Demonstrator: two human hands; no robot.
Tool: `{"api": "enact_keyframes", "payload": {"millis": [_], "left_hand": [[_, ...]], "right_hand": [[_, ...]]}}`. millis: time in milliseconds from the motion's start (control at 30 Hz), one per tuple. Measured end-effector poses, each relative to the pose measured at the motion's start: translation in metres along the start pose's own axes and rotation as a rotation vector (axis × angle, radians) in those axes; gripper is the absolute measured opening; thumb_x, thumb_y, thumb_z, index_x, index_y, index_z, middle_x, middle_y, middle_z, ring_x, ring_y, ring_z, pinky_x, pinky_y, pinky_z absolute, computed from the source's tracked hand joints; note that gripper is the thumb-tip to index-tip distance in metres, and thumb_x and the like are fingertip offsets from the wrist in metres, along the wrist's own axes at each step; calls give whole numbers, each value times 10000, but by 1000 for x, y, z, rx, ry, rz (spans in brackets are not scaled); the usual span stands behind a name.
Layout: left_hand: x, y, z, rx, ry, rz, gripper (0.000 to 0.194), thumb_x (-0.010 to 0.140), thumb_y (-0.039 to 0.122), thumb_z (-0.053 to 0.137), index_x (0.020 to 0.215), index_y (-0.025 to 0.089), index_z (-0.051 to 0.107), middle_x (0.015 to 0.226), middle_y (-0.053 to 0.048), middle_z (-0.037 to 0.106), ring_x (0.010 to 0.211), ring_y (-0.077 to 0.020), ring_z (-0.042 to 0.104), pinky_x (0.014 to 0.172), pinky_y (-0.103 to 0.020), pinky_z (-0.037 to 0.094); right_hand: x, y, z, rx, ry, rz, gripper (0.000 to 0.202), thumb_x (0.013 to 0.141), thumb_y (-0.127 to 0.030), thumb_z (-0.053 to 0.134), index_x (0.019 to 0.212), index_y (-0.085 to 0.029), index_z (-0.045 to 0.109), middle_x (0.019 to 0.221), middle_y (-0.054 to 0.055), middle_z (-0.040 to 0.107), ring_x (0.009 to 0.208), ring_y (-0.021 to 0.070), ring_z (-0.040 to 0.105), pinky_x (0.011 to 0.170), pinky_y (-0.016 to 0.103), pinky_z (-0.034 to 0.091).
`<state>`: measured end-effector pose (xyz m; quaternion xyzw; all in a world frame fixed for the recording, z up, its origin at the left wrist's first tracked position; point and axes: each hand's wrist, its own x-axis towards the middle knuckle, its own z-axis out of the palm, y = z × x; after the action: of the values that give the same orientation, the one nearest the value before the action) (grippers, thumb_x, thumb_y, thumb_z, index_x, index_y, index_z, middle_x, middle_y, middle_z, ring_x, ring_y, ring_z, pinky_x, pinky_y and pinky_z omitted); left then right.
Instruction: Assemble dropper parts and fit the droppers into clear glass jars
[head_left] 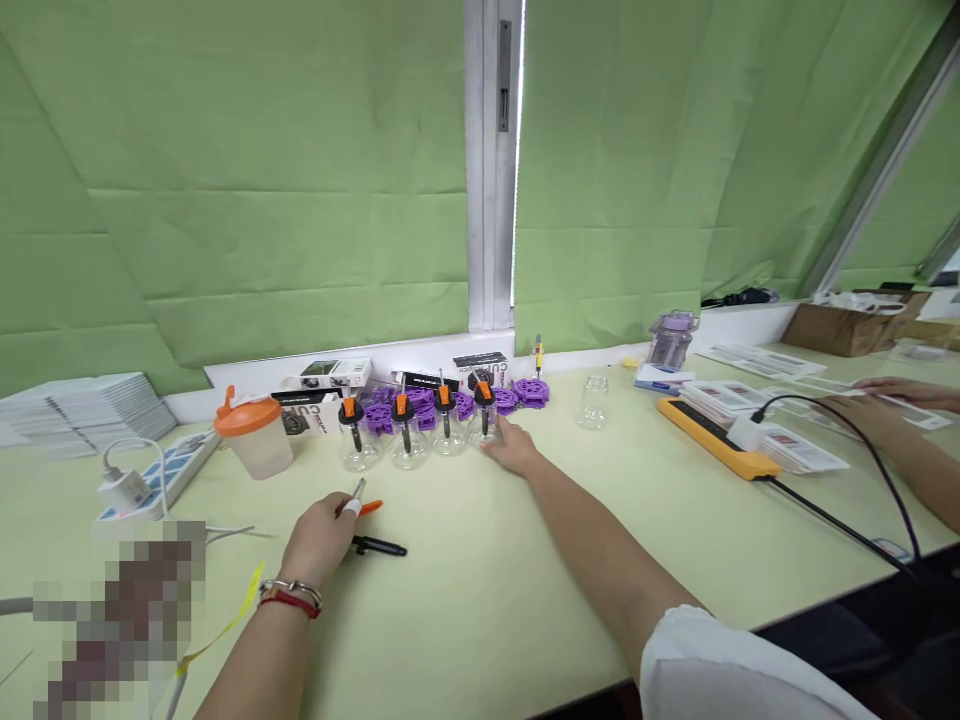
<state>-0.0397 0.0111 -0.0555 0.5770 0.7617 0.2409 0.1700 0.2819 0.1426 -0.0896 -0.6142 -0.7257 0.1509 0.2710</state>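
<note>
Several clear glass jars with black-and-orange tops stand in a row at the middle of the table. My right hand point(512, 446) has its fingers round the rightmost jar point(484, 424), which stands upright. Nearer to me, my left hand point(324, 532) pinches a thin metal-tipped tool point(359, 489). An orange item point(370, 508) and a black pen-like item point(381, 546) lie beside that hand. Purple plastic parts point(531, 393) are behind the jars. A glass jar without a top point(593, 404) stands apart to the right.
An orange-lidded cup point(259, 440) and a white power strip point(180, 470) are at left. At right lie an orange power strip point(712, 438), its black cable and printed cards point(802, 449). Another person's hands point(862, 410) are at the far right.
</note>
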Motion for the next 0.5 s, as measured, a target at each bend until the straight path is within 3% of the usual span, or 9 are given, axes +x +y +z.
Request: {"api": "enact_keyframes", "payload": {"millis": [133,233,300,400,467,500], "left_hand": [[-7,9,0,-61,-28,54,365,765,456,469,922,192,667,792,-73,683,757,-260,614,645,-320,424],[-15,16,0,-163,-74,44,389,747,497,507,905,183,672,692,-50,648,666,-233,582,599,-307,416],[-19,20,0,-281,-163,16,417,735,537,526,885,175,667,627,-25,600,600,-204,544,547,-288,404],[-25,24,-1,-428,-317,6,433,708,556,576,876,166,659,632,-7,575,579,-169,514,522,-259,394],[-28,26,-4,-467,-405,27,431,681,526,630,920,168,657,690,-13,600,619,-168,532,547,-254,406],[-29,26,-6,-475,-444,41,440,660,497,664,957,172,652,739,-21,619,660,-176,551,576,-258,422]], "right_hand": [[-1,12,-3,16,94,-68,869,665,-569,662,1365,-159,349,1363,151,449,1266,311,391,1036,433,304],[-4,37,-19,-34,370,-88,748,728,-548,616,1308,-134,387,1358,171,418,1282,305,342,1063,459,251],[-6,60,-35,-72,582,31,720,740,-537,607,1273,-103,391,1320,204,425,1260,324,341,1057,484,238],[-9,95,-58,-101,801,344,834,697,-545,638,1310,-80,315,1331,236,392,1251,358,335,1035,483,263],[-8,112,-69,-92,807,554,951,633,-589,665,1339,-86,275,1350,249,374,1242,383,347,1013,479,298],[-7,118,-72,-88,749,610,1005,595,-608,680,1348,-88,266,1353,253,377,1242,390,353,1008,476,310]]}}
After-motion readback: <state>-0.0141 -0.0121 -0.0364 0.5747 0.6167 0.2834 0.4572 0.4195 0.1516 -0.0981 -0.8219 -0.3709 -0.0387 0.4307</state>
